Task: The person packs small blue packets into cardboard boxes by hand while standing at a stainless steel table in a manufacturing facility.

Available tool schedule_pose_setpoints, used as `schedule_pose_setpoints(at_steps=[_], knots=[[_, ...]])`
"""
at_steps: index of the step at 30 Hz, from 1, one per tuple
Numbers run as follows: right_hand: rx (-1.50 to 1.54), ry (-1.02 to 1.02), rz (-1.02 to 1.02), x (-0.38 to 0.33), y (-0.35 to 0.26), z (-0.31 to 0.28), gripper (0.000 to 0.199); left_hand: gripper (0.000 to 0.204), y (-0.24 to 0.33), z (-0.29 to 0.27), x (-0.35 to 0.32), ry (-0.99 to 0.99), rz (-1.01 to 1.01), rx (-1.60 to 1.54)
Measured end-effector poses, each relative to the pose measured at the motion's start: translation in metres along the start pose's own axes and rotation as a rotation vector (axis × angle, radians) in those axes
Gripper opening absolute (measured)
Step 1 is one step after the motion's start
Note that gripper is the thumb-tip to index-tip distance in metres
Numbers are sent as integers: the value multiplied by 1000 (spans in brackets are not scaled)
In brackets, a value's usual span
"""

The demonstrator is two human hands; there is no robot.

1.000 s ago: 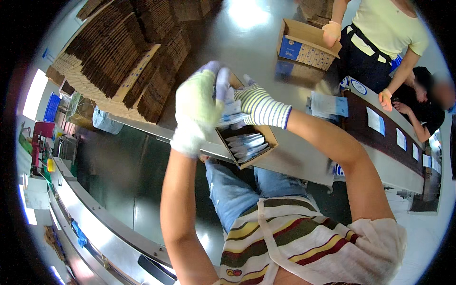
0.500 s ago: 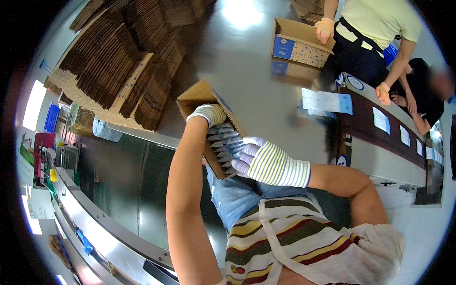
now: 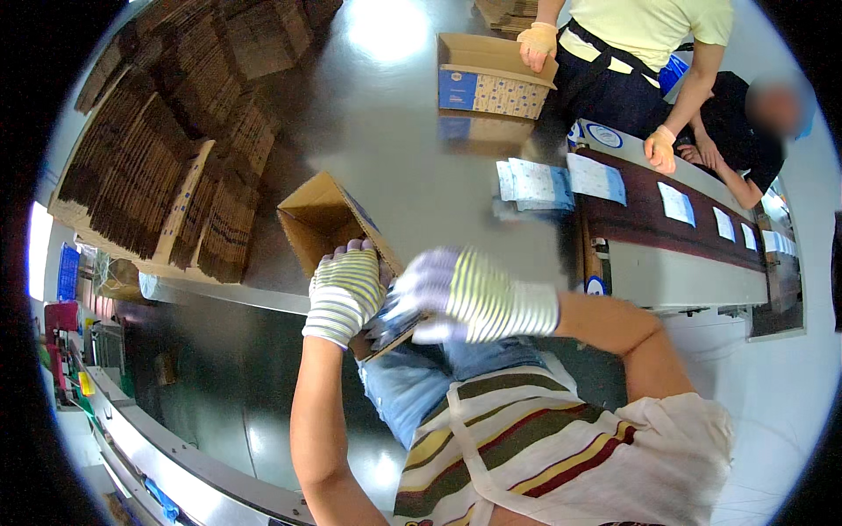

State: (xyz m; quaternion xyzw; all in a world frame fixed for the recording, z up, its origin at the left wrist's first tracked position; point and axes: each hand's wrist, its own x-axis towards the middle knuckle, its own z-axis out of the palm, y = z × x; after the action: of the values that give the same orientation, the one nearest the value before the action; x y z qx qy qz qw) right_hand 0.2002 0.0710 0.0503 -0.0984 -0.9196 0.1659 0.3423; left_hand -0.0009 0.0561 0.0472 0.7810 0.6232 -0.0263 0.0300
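Note:
An open brown cardboard box (image 3: 309, 215) lies tilted in front of me, its near end above my jeans. Blue-and-silver packets (image 3: 383, 326) stand in a row in that near end, partly covered by my hands. My left hand (image 3: 345, 289), in a striped glove with purple fingertips, reaches over the box wall with bent fingers against the packets. Beside it, my right hand (image 3: 460, 294) in a matching glove is over the right edge of the box. Motion smears its fingers, so any hold they have cannot be made out.
Flattened cartons (image 3: 132, 167) are stacked at left on the steel table (image 3: 395, 167). Pale blue packets (image 3: 539, 184) lie by the end of a dark conveyor belt (image 3: 645, 197) carrying more. Beyond, a gloved co-worker's hand (image 3: 537, 46) touches another open box (image 3: 491, 92); a second person sits behind.
My left hand has drawn back toward the near end of the box. My right hand has swept in over the packets. Another packet has reached the belt's end, and the view has shifted.

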Motion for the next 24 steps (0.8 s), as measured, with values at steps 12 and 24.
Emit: schedule_pose_setpoints(at_steps=[12,24], knots=[[-405,-1158,830,-110,255,-141,42,43,7,-6,12,-74,-31,-37],[-536,-863,699,-85,18,-2,91,43,2,-3,5,-78,-58,-82]])
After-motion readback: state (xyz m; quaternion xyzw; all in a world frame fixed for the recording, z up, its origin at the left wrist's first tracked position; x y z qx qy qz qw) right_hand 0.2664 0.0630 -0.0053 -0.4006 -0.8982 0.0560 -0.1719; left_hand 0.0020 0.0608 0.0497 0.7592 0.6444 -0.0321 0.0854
